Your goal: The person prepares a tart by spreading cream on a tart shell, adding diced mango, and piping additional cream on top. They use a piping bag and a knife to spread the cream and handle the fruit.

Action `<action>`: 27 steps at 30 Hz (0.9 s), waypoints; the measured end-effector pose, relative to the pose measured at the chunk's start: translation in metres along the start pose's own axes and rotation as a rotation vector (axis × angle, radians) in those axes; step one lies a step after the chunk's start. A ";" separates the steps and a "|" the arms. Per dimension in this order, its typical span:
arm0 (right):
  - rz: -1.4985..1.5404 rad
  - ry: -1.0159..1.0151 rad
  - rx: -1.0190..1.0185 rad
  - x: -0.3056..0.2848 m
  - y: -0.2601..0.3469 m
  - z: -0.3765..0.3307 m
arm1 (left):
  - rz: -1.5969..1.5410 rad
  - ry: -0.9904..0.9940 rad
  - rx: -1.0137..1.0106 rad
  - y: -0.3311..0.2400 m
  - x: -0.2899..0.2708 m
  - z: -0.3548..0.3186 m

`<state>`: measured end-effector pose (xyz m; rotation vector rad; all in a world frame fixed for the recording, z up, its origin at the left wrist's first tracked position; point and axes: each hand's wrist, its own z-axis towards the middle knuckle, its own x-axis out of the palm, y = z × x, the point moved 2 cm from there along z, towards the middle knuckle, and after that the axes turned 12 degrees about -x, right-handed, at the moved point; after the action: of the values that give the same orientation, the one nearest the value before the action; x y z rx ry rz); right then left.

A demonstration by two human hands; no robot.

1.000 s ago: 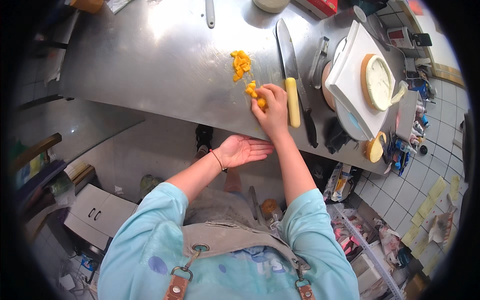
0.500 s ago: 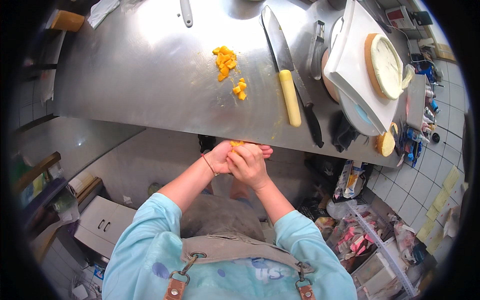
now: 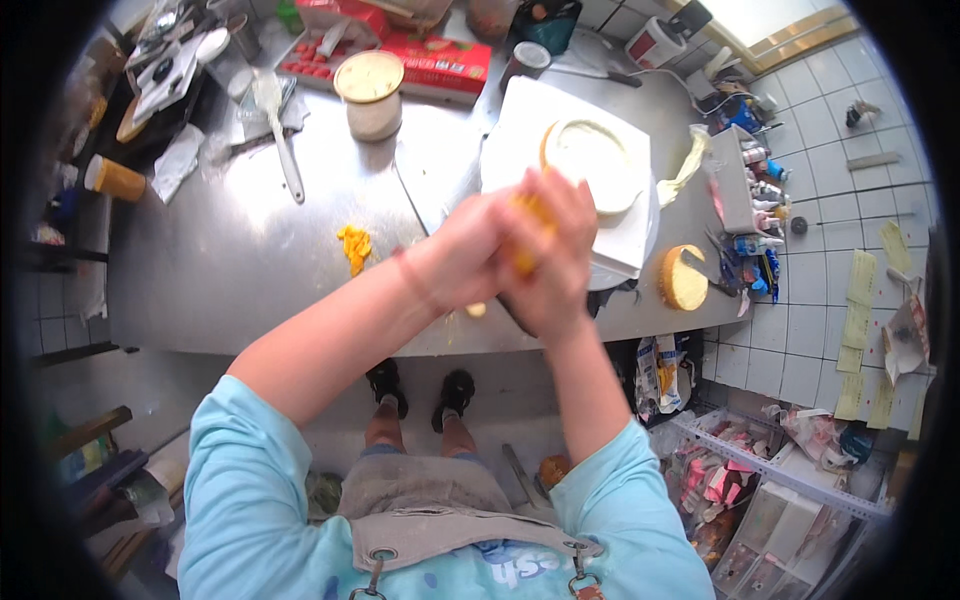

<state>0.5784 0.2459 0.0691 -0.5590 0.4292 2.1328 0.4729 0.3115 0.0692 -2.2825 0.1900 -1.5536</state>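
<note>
My left hand (image 3: 462, 258) and my right hand (image 3: 552, 262) are cupped together above the right part of the metal table, smeared by motion. Between them they hold diced orange fruit, mango by its look (image 3: 528, 222). Just beyond my fingers is a round cake (image 3: 592, 155) with a raised cream rim, standing on a white square board (image 3: 620, 248); my right hand hides part of both. A small pile of diced mango (image 3: 354, 246) lies on the table left of my hands. Below my wrists, only the pale handle end of a knife (image 3: 477, 310) shows.
At the back stand a tub of pale cream (image 3: 368, 95) and a red box (image 3: 435, 65). A white spatula (image 3: 280, 135) lies at the back left. A cut round sponge piece (image 3: 684, 278) sits near the right edge, by a bin of bottles (image 3: 750, 180).
Both hands have risen from the table's front edge and moved right and forward, up to the cake, with mango in them. My view has shifted, showing more of the table's back.
</note>
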 end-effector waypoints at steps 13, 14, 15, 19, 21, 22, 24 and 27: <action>0.708 -0.314 1.017 -0.041 -0.190 -0.016 | 0.053 -0.293 0.195 -0.032 0.039 0.050; 0.656 -0.271 1.032 -0.044 -0.175 -0.003 | 0.019 -0.239 0.231 -0.026 0.023 0.020; 0.668 -0.246 0.970 -0.046 -0.155 0.008 | -0.016 -0.189 0.271 -0.015 0.010 -0.014; 0.762 -0.079 0.870 -0.024 -0.037 -0.016 | -0.250 -0.064 0.052 0.072 -0.069 -0.119; 0.878 0.188 0.936 0.022 0.031 -0.048 | -0.488 -0.122 -0.100 0.129 -0.109 -0.153; 0.757 0.293 0.784 0.055 0.051 -0.065 | -0.601 -0.122 -0.125 0.159 -0.128 -0.162; 0.554 0.464 0.534 0.108 0.075 -0.096 | -0.800 -0.117 -0.160 0.214 -0.161 -0.171; 0.368 0.588 0.270 0.170 0.071 -0.102 | -0.791 -0.157 -0.209 0.245 -0.179 -0.156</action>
<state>0.4549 0.2683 -0.1001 -1.0093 1.2053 2.1683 0.2846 0.1062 -0.1276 -2.8189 -0.7069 -1.7263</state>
